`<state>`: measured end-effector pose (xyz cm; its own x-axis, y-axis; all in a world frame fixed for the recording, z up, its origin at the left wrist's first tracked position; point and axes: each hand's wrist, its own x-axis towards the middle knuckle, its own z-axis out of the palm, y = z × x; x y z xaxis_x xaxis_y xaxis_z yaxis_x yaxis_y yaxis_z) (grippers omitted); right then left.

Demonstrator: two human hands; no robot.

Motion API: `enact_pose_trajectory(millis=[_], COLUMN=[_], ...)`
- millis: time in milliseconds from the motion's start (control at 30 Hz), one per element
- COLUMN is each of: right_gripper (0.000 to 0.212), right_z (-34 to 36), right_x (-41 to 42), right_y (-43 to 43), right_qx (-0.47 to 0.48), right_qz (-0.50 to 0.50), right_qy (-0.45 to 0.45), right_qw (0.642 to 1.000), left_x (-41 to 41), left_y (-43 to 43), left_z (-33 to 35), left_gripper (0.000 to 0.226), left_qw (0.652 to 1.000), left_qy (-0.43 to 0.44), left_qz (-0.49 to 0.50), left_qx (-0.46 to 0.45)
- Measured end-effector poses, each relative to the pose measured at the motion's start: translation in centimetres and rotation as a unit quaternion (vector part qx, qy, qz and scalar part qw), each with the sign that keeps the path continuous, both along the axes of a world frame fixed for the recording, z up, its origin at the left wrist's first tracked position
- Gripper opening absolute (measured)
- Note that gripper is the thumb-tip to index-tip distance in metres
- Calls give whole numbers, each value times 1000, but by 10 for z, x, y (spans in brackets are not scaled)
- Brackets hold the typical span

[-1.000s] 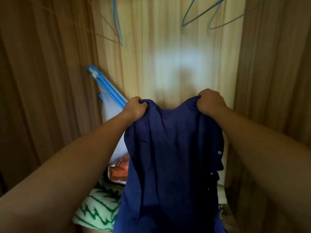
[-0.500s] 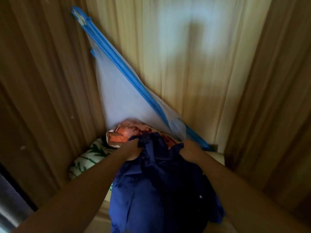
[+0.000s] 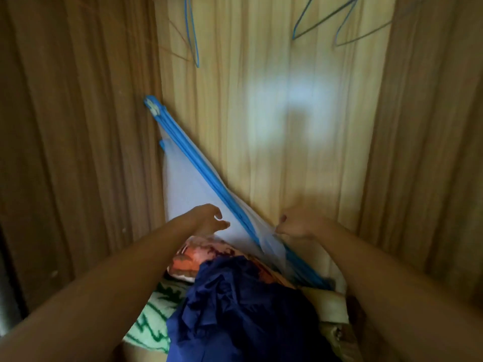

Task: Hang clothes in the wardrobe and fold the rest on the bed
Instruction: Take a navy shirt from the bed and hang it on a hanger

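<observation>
A: What fills the view?

B: The wardrobe [image 3: 287,152], wood-grain panels on three sides. A blue-framed mesh panel [image 3: 188,194] leans slantwise against the back, running from the left corner down to the right.

A: And the garment?

B: The navy shirt [image 3: 235,309] lies in a crumpled heap at the bottom of the wardrobe, on top of a stack of cloth. It is not hung and not folded. Under it on the left is a green-and-white patterned cloth [image 3: 154,317], with an orange printed cloth [image 3: 193,259] just behind.

A: Who has hold of it?

B: Nobody. The left hand [image 3: 209,218] hovers above the heap with fingers loosely spread and holds nothing. The right hand [image 3: 300,223] is blurred and loosely curled, and it looks empty too. Its fingertips are just beside the mesh edge, and I cannot tell whether they touch it.

A: What next, do you reckon?

B: Probably a reach for the blue wire hangers [image 3: 193,43] overhead, since the shirt needs one.

A: What could go wrong?

B: Both forearms flank that leaning panel. A careless lift could knock it down onto the stack. The heap is lopsided, so a nudge might slide the shirt forward and out. The hangers on the right look crossed — tugging one may drag its neighbour along. And a shirt left bunched up like that will crease.
</observation>
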<state>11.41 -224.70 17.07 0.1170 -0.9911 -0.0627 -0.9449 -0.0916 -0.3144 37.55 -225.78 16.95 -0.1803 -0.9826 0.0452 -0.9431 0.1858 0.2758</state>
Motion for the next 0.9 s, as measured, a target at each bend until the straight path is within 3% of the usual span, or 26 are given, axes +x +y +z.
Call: enact_pose_trajectory(millis=[167, 333, 567, 700, 800, 900], right_gripper=[52, 42, 42, 49, 61, 66], right_z=[93, 174, 269, 291, 296, 309], right_x=[-6, -14, -19, -31, -43, -48], right_y=[33, 71, 120, 132, 140, 151], right_qx=[-86, -137, -280, -325, -380, -472], right_qz=[-25, -66, -129, -153, -174, -153], right_qy=[17, -23, -35, -84, -190, -337], right_qw=[996, 988, 951, 929, 888, 800], left_x=[-25, -50, -71, -76, -75, -70], left_y=[8, 24, 47, 53, 52, 47], left_z=[81, 159, 248, 270, 268, 263], left_gripper=[51, 53, 47, 38, 41, 48], left_qw=[997, 988, 968, 957, 954, 952], left_qy=[-11, 21, 43, 121, 139, 139], left_qz=[-57, -85, -126, -151, -163, -166], left_qx=[-55, -127, -215, -215, -210, -218])
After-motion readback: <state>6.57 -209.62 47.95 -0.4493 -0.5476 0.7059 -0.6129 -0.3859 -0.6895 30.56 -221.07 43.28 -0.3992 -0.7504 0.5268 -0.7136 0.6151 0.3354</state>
